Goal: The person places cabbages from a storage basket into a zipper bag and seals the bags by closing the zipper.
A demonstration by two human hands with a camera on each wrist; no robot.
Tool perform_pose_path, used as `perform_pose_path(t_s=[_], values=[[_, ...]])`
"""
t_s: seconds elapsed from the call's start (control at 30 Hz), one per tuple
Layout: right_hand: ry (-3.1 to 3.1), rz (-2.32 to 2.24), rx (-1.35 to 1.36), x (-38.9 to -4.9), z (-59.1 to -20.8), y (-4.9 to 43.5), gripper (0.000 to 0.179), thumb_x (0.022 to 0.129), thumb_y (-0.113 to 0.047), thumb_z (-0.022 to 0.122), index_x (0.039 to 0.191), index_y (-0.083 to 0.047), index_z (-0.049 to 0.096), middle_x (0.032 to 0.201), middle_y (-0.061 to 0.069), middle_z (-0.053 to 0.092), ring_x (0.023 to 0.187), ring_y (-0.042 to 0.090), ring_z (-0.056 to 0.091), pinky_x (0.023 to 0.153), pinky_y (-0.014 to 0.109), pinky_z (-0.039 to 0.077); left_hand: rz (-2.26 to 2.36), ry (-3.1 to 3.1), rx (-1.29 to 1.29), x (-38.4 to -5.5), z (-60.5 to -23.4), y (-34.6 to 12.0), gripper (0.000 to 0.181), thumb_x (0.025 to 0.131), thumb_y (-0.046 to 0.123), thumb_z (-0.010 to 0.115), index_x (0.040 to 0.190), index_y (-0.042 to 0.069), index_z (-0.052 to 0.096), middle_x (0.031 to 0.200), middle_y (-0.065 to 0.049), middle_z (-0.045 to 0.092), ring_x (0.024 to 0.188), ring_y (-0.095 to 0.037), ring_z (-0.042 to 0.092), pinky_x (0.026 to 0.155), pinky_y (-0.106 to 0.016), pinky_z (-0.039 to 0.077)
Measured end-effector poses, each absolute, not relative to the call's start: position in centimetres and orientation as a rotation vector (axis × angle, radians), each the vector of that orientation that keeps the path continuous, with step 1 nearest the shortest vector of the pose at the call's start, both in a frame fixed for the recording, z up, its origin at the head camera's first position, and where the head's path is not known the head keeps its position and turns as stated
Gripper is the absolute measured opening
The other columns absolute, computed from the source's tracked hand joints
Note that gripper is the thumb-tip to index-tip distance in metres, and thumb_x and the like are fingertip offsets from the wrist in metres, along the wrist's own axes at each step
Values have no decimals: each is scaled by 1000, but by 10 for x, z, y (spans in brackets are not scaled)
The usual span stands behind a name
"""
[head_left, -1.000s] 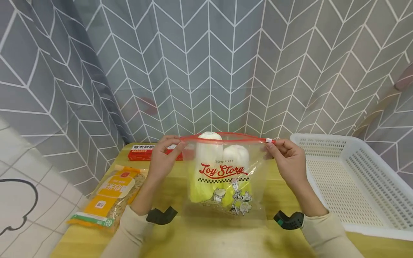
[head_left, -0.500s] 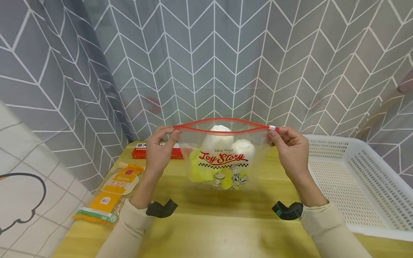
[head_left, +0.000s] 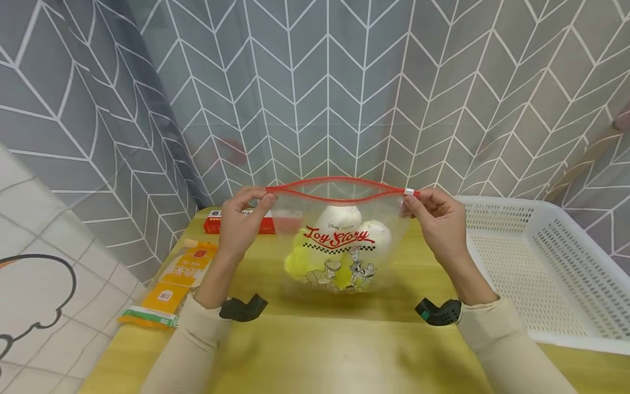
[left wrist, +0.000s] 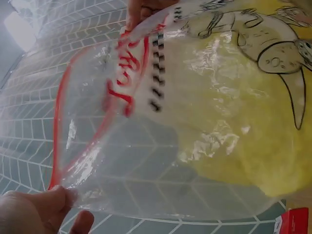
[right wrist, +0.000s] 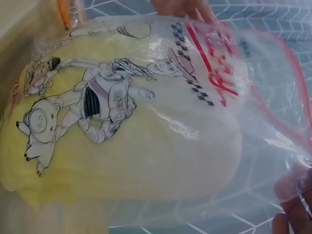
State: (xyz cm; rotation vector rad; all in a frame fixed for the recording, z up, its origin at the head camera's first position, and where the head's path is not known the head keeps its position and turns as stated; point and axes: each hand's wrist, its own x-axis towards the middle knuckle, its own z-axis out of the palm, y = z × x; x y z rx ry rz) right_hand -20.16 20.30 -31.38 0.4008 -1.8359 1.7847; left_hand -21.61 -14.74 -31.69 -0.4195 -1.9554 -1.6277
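In the head view, a clear zipper bag (head_left: 337, 249) with a red rim and "Toy Story" print hangs over the table, its mouth parted. Inside lie two pale, yellow-leaved napa cabbages (head_left: 341, 215), white ends upward. My left hand (head_left: 240, 224) pinches the bag's left top corner between thumb and fingers. At the opposite corner my right hand (head_left: 443, 223) pinches the rim beside the white slider (head_left: 409, 192). The left wrist view shows that thumb (left wrist: 48, 202) on the red-edged corner. Fingertips (right wrist: 290, 190) hold the plastic at the edge of the right wrist view.
A white perforated basket (head_left: 558, 334) stands on the table (head_left: 320, 350) at right. To the left lie an orange-labelled food packet (head_left: 169, 290) and, behind it, a red box (head_left: 213, 223). A patterned grey curtain (head_left: 339, 93) hangs at the back.
The bag's mouth has spread from a narrow slit to a wide gap. Inside, the cabbages have dropped below the rim. Both hands keep their pinch, a little higher in view.
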Motion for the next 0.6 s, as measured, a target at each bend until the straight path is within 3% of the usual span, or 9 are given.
perform_pose_path(t_s=[0.17, 0.4, 0.6], values=[[-1784, 1840, 338, -200, -310, 206, 13, 92, -1, 71, 91, 12, 69, 73, -7, 75, 65, 7, 70, 71, 20, 57, -1607, -1988, -462, -216, -312, -148, 12, 93, 6, 73, 95, -4, 76, 91, 21, 66, 100, -6, 59, 99, -41, 39], [-1828, 1989, 282, -207, -332, 201, 6, 94, -3, 70, 89, 1, 71, 72, -7, 75, 61, 7, 68, 65, 20, 55, -1637, -2117, -298, -225, -328, -153, 21, 96, 18, 71, 97, -2, 75, 84, 25, 65, 93, -5, 57, 85, -28, 39], [-1749, 2037, 295, -213, -336, 194, 5, 92, -5, 73, 91, 0, 71, 73, -5, 75, 60, 8, 67, 63, 20, 56, -1648, -2119, -255, -226, -333, -155, 24, 96, 21, 72, 97, -3, 74, 83, 25, 64, 92, -6, 57, 85, -27, 38]])
